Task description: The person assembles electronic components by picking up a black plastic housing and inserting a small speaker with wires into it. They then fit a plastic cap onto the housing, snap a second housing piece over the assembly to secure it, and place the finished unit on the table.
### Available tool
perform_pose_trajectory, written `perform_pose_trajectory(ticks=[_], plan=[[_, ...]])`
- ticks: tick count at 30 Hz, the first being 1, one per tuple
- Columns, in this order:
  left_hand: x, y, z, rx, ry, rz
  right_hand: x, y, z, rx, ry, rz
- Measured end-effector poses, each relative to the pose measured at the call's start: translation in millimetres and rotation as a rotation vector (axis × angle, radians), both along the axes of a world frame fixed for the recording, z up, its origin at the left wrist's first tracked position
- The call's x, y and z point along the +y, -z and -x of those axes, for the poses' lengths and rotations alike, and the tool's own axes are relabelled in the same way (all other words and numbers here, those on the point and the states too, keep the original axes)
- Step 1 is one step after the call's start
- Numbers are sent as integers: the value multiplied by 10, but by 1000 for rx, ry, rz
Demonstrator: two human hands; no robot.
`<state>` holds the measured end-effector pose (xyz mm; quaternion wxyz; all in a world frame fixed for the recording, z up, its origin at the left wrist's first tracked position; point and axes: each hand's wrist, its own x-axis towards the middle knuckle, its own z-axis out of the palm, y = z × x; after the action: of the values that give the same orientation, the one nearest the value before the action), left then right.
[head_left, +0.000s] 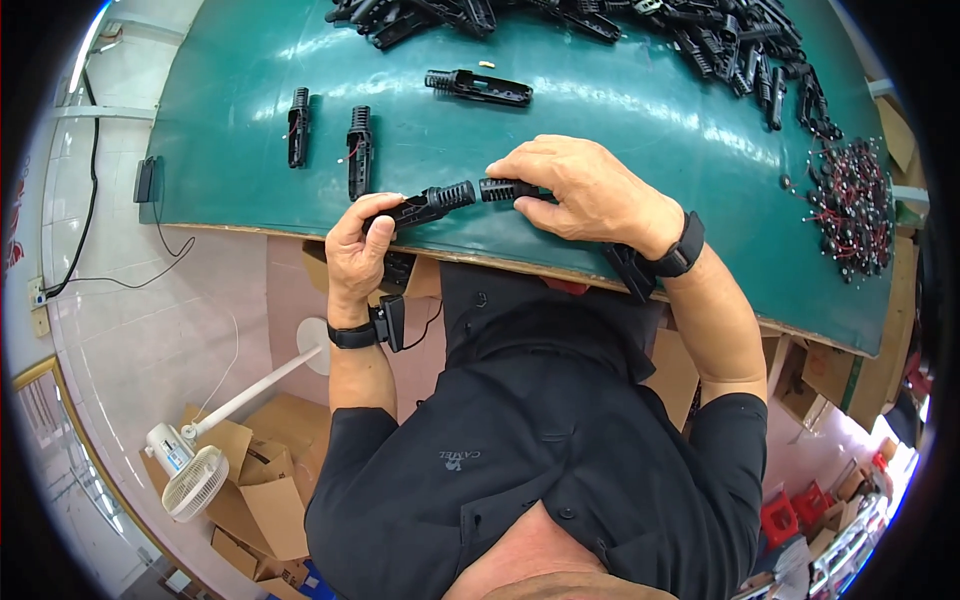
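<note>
Near the table's front edge, my left hand (358, 245) is closed around a black plastic housing (440, 201), its ribbed end pointing right. My right hand (595, 192) grips a second black ribbed piece (500, 190) between thumb and fingers; the rest of that piece is hidden in the hand. The two ribbed ends face each other with a narrow gap. Beyond my left hand lie one black housing (360, 155) and another housing (299, 130), both with thin red wires. Farther out, an open hollow housing (490, 89) lies on its side, near a small pale piece (486, 65).
The green tabletop (230, 190) carries a heap of black housings (725, 45) along its far side. At the right is a pile of small round black parts with red wires (850, 205). A white fan (190, 470) and cardboard boxes (275, 510) stand below left.
</note>
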<state>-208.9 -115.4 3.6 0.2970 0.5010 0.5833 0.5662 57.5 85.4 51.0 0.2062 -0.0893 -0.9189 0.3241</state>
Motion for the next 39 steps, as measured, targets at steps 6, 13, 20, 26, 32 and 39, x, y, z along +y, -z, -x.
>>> perform_pose_trajectory(ticks=[6,13,20,26,32,39], plan=[[31,21,-62,39,38,63,-16,81,-104,15,8,8],[61,25,-92,63,49,89,-15,103,-155,-3,11,-8],[97,19,-95,109,77,90,13,134,-167,-15,-7,-11],[108,8,-73,134,98,111,19,183,-150,-16,-42,3],[107,26,-68,133,94,120,18,190,-143,-8,-57,-8],[105,16,-61,122,101,130,9,193,-141,-16,-80,-30]])
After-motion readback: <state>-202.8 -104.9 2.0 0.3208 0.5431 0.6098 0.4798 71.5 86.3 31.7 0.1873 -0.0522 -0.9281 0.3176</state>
